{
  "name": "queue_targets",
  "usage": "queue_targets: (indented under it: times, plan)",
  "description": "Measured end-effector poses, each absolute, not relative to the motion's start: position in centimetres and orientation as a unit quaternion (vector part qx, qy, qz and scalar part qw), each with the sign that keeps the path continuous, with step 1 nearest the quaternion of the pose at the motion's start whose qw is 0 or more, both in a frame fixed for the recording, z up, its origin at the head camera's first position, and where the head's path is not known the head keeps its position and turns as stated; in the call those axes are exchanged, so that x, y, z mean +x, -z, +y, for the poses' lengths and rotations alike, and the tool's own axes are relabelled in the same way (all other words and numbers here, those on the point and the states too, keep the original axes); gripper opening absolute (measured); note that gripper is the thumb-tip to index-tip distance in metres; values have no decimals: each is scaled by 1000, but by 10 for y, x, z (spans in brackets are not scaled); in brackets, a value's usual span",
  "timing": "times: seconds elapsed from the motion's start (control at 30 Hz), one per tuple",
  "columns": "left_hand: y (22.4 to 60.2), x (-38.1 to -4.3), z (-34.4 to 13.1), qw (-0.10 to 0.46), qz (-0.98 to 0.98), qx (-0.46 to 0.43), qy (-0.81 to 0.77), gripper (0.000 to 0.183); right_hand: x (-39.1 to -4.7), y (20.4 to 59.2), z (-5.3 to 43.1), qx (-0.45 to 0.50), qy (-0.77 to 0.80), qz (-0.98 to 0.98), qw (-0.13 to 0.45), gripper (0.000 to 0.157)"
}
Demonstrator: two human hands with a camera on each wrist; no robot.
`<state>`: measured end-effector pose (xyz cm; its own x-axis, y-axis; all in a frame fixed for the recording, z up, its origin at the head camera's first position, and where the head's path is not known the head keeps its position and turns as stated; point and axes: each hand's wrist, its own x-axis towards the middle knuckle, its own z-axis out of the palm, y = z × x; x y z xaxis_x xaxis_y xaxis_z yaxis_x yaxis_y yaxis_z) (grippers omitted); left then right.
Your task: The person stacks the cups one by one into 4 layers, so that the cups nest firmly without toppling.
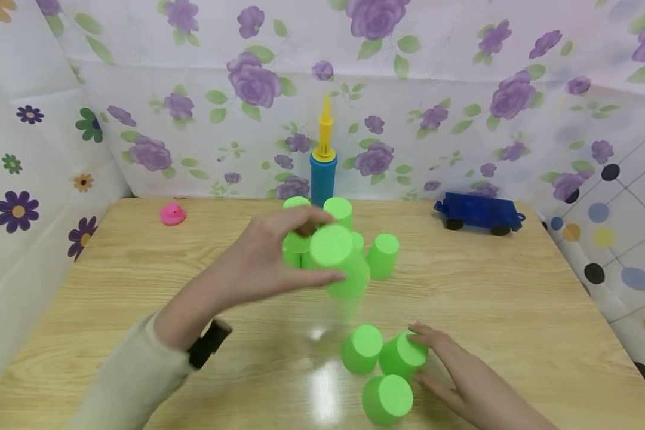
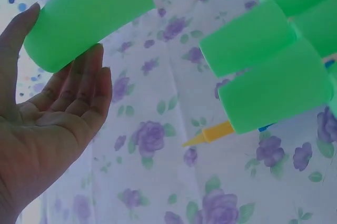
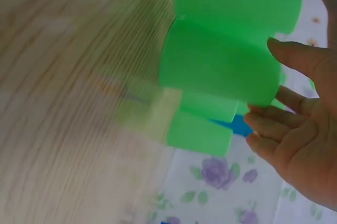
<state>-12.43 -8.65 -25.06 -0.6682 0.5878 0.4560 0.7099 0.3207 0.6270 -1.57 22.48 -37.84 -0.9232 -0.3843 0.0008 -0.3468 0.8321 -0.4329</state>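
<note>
My left hand (image 1: pixel 263 254) holds an upside-down green cup (image 1: pixel 331 245) in the air between thumb and fingers. In the left wrist view this cup (image 2: pixel 87 21) sits between the thumb and the fingertips. Behind it, several green cups (image 1: pixel 384 257) stand in a group, some stacked on others and partly hidden by the hand. Nearer the front edge, my right hand (image 1: pixel 464 373) pinches an upside-down green cup (image 1: pixel 400 357), thumb on one side and fingers on the other. Two more green cups, one at the left (image 1: pixel 362 349) and one in front (image 1: pixel 387 400), stand close against it.
A blue and yellow hand pump (image 1: pixel 323 173) stands behind the cup group. On the wooden table (image 1: pixel 156 286), a pink toy duck (image 1: pixel 172 214) sits at the back left and a blue toy wagon (image 1: pixel 479 213) at the back right. Flowered cloth (image 1: pixel 193 137) hangs behind.
</note>
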Motion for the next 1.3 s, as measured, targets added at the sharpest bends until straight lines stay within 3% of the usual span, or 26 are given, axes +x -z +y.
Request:
queue_targets:
  times: [0.13, 0.4, 0.57, 0.87, 1.07, 1.3]
  plan:
    - [244, -156, -68, 69, -833, -404, 372, 51, -23, 379, 223, -158, 237, 957, 51, 49]
    - [241, -194, -42, -27, -875, -372, 308, 51, -37, 377, 221, -149, 285, 946, 38, 53]
    - [242, -207, -28, -39, -891, -349, 287, 50, -44, 384, 221, -164, 310, 934, 70, 57]
    - [262, -242, -13, -67, -887, -338, 307, 50, -50, 386, 234, -196, 372, 903, 93, 48]
    - [271, -252, -14, -96, -879, -339, 321, 47, -58, 384, 235, -208, 371, 900, 100, 47]
    - [271, -241, -2, -124, -889, -338, 281, 46, -57, 387, 239, -196, 357, 905, 121, 51]
